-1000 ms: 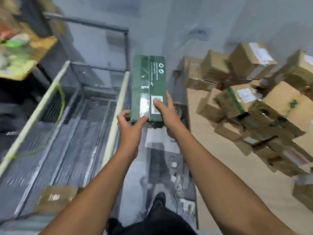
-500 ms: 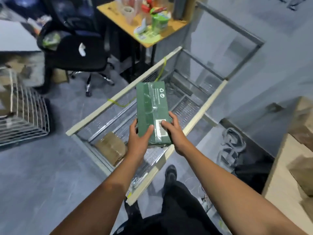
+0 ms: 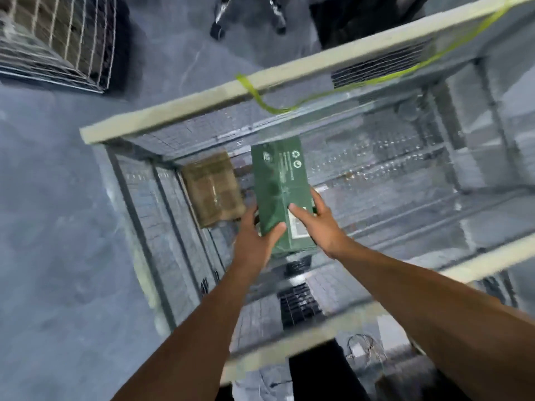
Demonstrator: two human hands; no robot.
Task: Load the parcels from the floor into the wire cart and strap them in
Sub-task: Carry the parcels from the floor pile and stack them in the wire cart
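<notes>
I look straight down into the wire cart (image 3: 162,123), whose top rails are pale beams. A long green parcel (image 3: 279,180) with a white label hangs inside the cart's opening, above its mesh floor. My left hand (image 3: 254,235) grips the parcel's near left edge, thumb on top. My right hand (image 3: 318,224) grips the near right edge, thumb on the label. A brown cardboard parcel (image 3: 214,189) lies on the cart floor just left of the green one. A yellow-green strap (image 3: 289,107) hangs from the far rail along the inside wall.
A second wire basket (image 3: 58,39) stands on the grey floor at the top left. Chair wheels (image 3: 217,31) show at the top centre. My dark trousers (image 3: 315,374) and the near cart rail (image 3: 289,337) are at the bottom.
I have leaned over the cart, so the view now looks straight down into it. Both hands have lowered the green parcel from above the rail into the cart, beside the brown parcel.
</notes>
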